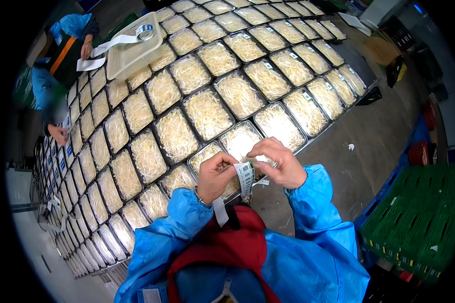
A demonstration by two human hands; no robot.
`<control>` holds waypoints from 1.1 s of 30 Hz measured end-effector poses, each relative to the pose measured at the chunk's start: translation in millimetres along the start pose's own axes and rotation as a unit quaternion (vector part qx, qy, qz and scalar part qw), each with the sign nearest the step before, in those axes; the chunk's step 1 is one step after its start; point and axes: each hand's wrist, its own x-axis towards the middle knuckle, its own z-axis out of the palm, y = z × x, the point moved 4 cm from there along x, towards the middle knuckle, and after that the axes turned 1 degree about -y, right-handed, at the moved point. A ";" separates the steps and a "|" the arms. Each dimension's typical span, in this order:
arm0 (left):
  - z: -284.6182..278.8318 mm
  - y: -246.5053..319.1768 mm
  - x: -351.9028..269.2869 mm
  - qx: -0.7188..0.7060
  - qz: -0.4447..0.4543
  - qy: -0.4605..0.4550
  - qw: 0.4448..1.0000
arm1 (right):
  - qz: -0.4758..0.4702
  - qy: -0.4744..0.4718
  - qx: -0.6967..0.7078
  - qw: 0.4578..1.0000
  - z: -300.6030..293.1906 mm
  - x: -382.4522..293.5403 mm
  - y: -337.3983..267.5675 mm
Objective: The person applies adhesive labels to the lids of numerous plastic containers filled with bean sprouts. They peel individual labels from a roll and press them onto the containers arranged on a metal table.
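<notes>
My left hand grips a strip of printed labels between thumb and fingers, over the near edge of the table. Close by on the right, my right hand has thumb and forefinger curled near the strip's top end; whether a label is between them cannot be told. Beneath the hands, a wrapped black tray of bean sprouts reflects bright light. Many such trays stand in rows, and some at the right, like this bean sprout tray, bear a small label near one corner.
Across the table at the left, a co-worker's hand holds a label strip beside a cream plastic basket with a label roll. Their other hand is over trays. Green plastic crates are stacked at the right.
</notes>
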 end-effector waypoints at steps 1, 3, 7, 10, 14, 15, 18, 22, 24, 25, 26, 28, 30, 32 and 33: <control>2.3 -1.7 0.8 0.017 0.004 -0.007 1.000 | -0.006 0.003 -0.062 0.998 0.3 -3.8 -4.6; 4.5 -9.9 1.0 0.051 0.014 -0.021 0.998 | -0.009 0.000 -0.107 0.994 2.4 -10.3 -9.4; 13.0 -6.7 -0.4 0.122 0.013 -0.063 0.990 | 0.016 -0.022 -0.127 0.992 6.6 -24.6 -10.2; 16.7 -1.8 -2.0 0.147 -0.002 -0.066 0.987 | 0.021 0.016 -0.039 0.999 -0.1 -30.2 4.2; 6.0 -8.0 -6.3 0.107 -0.041 -0.035 0.993 | 0.265 0.213 0.218 0.915 -29.1 -28.0 100.3; 6.3 -7.0 -7.6 0.118 -0.031 -0.034 0.992 | 0.256 0.258 0.153 0.919 -39.7 -24.8 140.1; 1.0 -5.1 -11.8 0.141 -0.010 -0.020 0.990 | 0.310 0.296 0.036 0.903 -51.3 -8.3 208.2; -8.6 -5.3 -18.3 0.137 -0.008 0.001 0.991 | 0.340 0.266 -0.171 0.886 -56.2 13.4 218.6; -12.7 -6.2 -21.1 0.124 -0.004 0.007 0.992 | 0.343 0.266 -0.237 0.869 -53.7 17.9 217.3; -14.7 -8.6 -22.6 0.110 0.000 0.008 0.994 | 0.344 0.265 -0.270 0.860 -52.3 20.6 215.7; -16.4 -9.7 -23.9 0.096 0.003 0.008 0.995 | 0.343 0.252 -0.308 0.851 -50.1 23.9 213.5; -12.4 -1.7 -25.7 0.040 -0.011 0.017 0.999 | 0.342 0.224 -0.386 0.827 -46.3 26.5 206.2; -12.9 0.7 -27.6 0.033 -0.006 0.016 0.999 | 0.333 0.209 -0.437 0.809 -42.7 26.6 208.1; -15.7 12.5 -24.8 0.151 0.086 -0.005 0.985 | 0.328 0.228 -0.473 0.785 -43.7 22.5 202.3; -19.6 17.9 -24.0 0.210 0.130 -0.011 0.969 | 0.329 0.215 -0.468 0.792 -45.9 26.0 172.3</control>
